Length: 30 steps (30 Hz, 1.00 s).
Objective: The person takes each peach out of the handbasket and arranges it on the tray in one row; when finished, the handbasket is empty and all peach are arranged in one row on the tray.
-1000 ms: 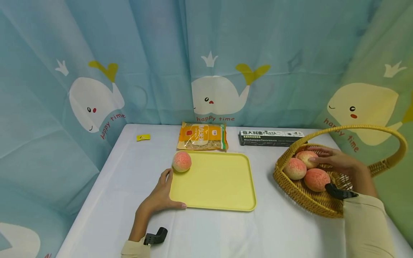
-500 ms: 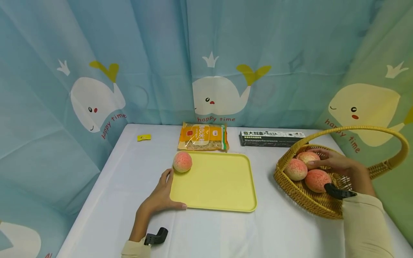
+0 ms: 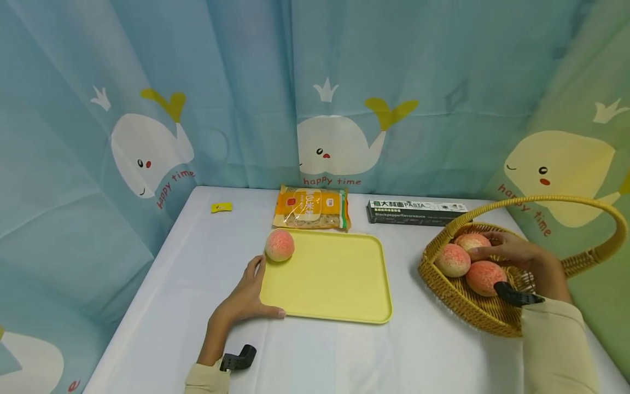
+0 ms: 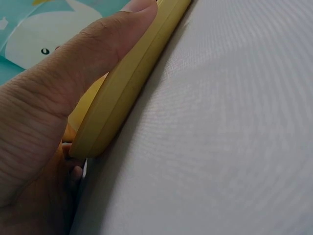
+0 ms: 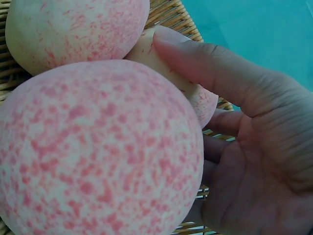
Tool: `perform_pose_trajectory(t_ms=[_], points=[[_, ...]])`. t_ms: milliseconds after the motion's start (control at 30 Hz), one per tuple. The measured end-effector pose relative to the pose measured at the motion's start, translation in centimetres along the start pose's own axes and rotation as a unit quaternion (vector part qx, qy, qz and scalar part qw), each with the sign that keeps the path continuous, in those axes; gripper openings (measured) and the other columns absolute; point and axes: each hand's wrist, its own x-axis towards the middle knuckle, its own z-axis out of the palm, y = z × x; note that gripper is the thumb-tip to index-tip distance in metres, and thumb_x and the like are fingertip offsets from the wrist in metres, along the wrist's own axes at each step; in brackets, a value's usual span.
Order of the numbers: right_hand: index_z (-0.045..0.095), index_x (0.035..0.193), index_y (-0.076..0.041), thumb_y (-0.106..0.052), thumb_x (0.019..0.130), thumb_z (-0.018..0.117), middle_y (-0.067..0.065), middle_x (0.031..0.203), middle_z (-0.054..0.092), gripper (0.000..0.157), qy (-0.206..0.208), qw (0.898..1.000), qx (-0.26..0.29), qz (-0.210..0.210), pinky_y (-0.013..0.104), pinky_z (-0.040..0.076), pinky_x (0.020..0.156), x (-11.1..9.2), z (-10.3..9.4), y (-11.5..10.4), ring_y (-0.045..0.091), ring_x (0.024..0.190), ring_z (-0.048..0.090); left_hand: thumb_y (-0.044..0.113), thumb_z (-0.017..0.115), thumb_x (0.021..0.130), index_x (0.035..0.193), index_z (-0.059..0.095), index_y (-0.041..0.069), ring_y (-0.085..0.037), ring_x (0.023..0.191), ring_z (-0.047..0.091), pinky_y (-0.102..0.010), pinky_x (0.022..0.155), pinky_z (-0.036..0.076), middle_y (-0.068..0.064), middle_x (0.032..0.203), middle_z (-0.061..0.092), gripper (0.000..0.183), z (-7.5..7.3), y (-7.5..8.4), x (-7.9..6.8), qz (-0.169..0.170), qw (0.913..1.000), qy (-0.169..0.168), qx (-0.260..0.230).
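My left hand [image 3: 248, 298] holds the near left corner of a yellow tray [image 3: 334, 279], thumb along the front edge and fingers along the left side. In the left wrist view the thumb [image 4: 105, 41] lies against the tray's rim [image 4: 124, 88]. A pink-and-cream toy peach [image 3: 280, 245] sits in the tray's far left corner. At the right my right hand [image 3: 524, 253] reaches into a wicker basket [image 3: 458, 303] and grips the farthest peach [image 3: 471, 241]. In the right wrist view the thumb lies on that peach [image 5: 164, 61]; its fingertips are hidden. Two more peaches [image 3: 453, 260] [image 3: 485, 278] lie beside it.
The basket's tall handle [image 3: 541, 200] arches over the right forearm. Behind the tray lie an orange noodle bag [image 3: 311, 208] and a black-and-white pasta box [image 3: 413, 212]. A small yellow packet [image 3: 221, 207] lies at the far left. A blue whale-print curtain [image 3: 246, 109] encloses the table.
The right hand's fingers and thumb have closed around the far peach in the basket. My left hand stays at the tray corner. The whole view has shifted slightly.
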Motion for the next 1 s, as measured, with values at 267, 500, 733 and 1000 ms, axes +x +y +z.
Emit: perform_pose_trajectory(t_ms=[267, 500, 733, 1000], points=[[0.015, 0.148, 0.014, -0.031, 0.097, 0.058, 0.018, 0.129, 0.051, 0.081, 0.01, 1.0, -0.003, 0.002, 0.034, 0.054, 0.084, -0.4, 0.1, 0.4, 0.008, 0.101, 0.059, 0.062, 0.087, 0.054, 0.158, -0.003, 0.021, -0.034, 0.144, 0.024, -0.056, 0.112, 0.032, -0.01, 0.16, 0.006, 0.144, 0.1, 0.1, -0.1, -0.006, 1.0, -0.007, 0.001], [0.017, 0.145, 0.013, -0.026, 0.097, 0.058, 0.0, 0.114, 0.054, 0.074, 0.039, 0.999, 0.016, -0.024, 0.033, 0.056, 0.081, -0.9, 0.2, 0.3, 0.005, 0.095, 0.061, 0.061, 0.087, 0.057, 0.158, -0.005, 0.016, -0.037, 0.145, 0.023, -0.058, 0.111, 0.032, -0.012, 0.16, 0.004, 0.144, -0.2, 0.1, -0.1, -0.004, 1.0, -0.007, 0.003], [0.011, 0.145, 0.015, -0.021, 0.099, 0.056, 0.001, 0.112, 0.053, 0.074, 0.075, 0.996, 0.005, -0.053, 0.033, 0.056, 0.079, -2.6, 0.4, -0.3, 0.001, 0.092, 0.06, 0.062, 0.086, 0.057, 0.158, -0.005, 0.016, -0.038, 0.146, 0.022, -0.058, 0.111, 0.032, -0.013, 0.16, 0.004, 0.144, -0.3, 0.2, 0.0, -0.001, 0.9999, -0.01, 0.01], [0.021, 0.145, 0.012, -0.019, 0.097, 0.06, -0.008, 0.109, 0.053, 0.069, 0.124, 0.987, -0.062, -0.081, 0.026, 0.053, 0.075, -3.8, 0.8, -1.2, -0.007, 0.091, 0.056, 0.06, 0.088, 0.055, 0.159, -0.002, 0.018, -0.037, 0.146, 0.022, -0.058, 0.112, 0.031, -0.012, 0.16, 0.004, 0.143, -0.4, 0.4, -0.1, -0.01, 0.9999, -0.008, -0.002]])
